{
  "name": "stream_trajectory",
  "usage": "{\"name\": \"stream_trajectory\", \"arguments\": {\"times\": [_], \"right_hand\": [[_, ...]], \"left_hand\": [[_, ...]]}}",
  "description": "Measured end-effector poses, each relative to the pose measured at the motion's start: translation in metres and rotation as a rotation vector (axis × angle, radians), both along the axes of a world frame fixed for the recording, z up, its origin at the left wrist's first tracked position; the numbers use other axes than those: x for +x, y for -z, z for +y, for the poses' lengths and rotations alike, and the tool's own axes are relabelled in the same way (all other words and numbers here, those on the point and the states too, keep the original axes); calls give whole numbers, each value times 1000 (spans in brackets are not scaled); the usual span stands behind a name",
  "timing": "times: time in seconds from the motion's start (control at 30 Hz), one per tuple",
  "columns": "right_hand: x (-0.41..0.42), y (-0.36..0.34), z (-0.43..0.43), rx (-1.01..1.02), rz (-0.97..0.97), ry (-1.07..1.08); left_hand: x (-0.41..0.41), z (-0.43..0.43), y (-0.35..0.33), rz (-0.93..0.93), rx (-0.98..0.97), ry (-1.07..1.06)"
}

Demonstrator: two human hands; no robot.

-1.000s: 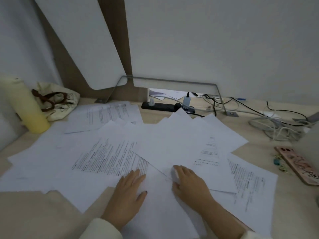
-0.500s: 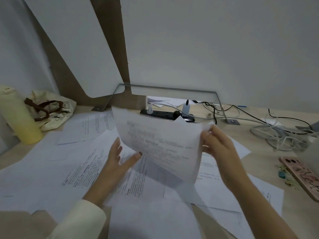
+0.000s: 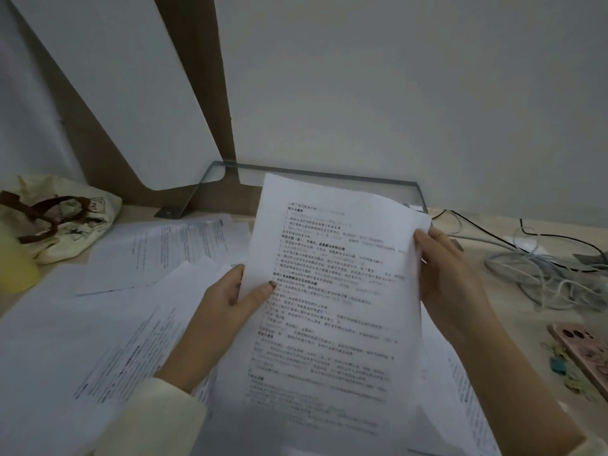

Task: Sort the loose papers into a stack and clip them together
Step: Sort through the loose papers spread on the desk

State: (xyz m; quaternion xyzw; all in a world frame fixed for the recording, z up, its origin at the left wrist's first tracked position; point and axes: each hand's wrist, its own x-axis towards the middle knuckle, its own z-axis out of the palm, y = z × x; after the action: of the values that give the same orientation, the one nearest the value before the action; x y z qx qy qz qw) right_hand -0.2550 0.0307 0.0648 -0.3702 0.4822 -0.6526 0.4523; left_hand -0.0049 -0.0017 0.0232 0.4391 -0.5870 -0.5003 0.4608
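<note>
A printed white sheet (image 3: 332, 291) is held upright above the desk, its text facing me. My left hand (image 3: 227, 301) pinches its left edge, thumb on the front. My right hand (image 3: 444, 271) grips its right edge. Under and around it several loose printed papers (image 3: 98, 330) lie spread over the desk, overlapping at odd angles, with more papers (image 3: 164, 248) at the back left. A few small coloured clips (image 3: 329, 365) are hidden from here; coloured clips (image 3: 559, 363) lie at the right beside a phone.
A pink-cased phone (image 3: 585, 353) lies at the right edge. Tangled cables (image 3: 546, 274) fill the back right. A cream cloth bag (image 3: 56, 218) and a yellow bottle (image 3: 14, 264) stand at the left. A metal frame (image 3: 329, 176) runs along the wall.
Both hands left the papers on the desk, picked up one sheet and raised it upright, turning its text toward me. The view has tilted left and closer.
</note>
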Motion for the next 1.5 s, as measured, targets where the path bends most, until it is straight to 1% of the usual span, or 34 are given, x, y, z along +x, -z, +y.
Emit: {"name": "stream_trajectory", "arguments": {"times": [0.07, 0.2, 0.23, 0.3, 0.37, 0.43, 0.6, 0.67, 0.73, 0.83, 0.87, 0.9, 0.97, 1.0, 1.03, 1.1, 1.13, 1.17, 1.2, 1.27, 1.37, 1.5], "right_hand": [[-2, 3, 3, 56, 57, -107], [15, 19, 11, 293, 369, -310], [23, 23, 12, 329, 437, -316], [35, 31, 10, 368, 525, -215], [42, 37, 3, 378, 548, -113], [46, 41, -4, 393, 547, -66], [62, 51, -23, 418, 542, -124], [72, 53, -32, 400, 569, -180], [87, 56, -43, 382, 606, -257], [117, 65, -62, 373, 687, -374], [128, 70, -69, 377, 745, -407], [137, 78, -78, 378, 824, -430], [152, 96, -94, 368, 1014, -443], [157, 106, -102, 369, 1093, -430], [160, 115, -108, 367, 1160, -423], [165, 126, -113, 357, 1302, -467], [166, 129, -114, 356, 1368, -483], [167, 130, -114, 346, 1427, -481], [168, 131, -115, 324, 1470, -474], [171, 127, -117, 330, 1428, -464], [173, 122, -121, 412, 1332, -484], [172, 119, -127, 515, 1308, -568]], "left_hand": [[4, 2, 2, 40, 9, -49], [14, 13, 13, 125, 93, -124], [19, 15, 18, 118, 133, -133], [27, 21, 27, 89, 228, -122], [38, 28, 38, 101, 300, -123], [52, 34, 50, 115, 317, -207], [90, 50, 77, -65, 267, -621], [101, 53, 78, -31, 312, -749], [112, 55, 78, 90, 390, -813], [127, 56, 79, 353, 466, -823], [133, 56, 82, 392, 470, -806], [137, 58, 84, 411, 462, -809], [141, 57, 82, 560, 495, -824], [143, 57, 86, 593, 454, -836], [145, 58, 88, 591, 410, -848], [151, 59, 94, 407, 429, -809], [152, 60, 92, 381, 433, -744], [152, 59, 88, 425, 459, -709], [153, 55, 88, 520, 496, -703], [156, 52, 87, 614, 530, -702], [154, 53, 87, 632, 497, -607], [153, 53, 95, 507, 445, -473]]}}
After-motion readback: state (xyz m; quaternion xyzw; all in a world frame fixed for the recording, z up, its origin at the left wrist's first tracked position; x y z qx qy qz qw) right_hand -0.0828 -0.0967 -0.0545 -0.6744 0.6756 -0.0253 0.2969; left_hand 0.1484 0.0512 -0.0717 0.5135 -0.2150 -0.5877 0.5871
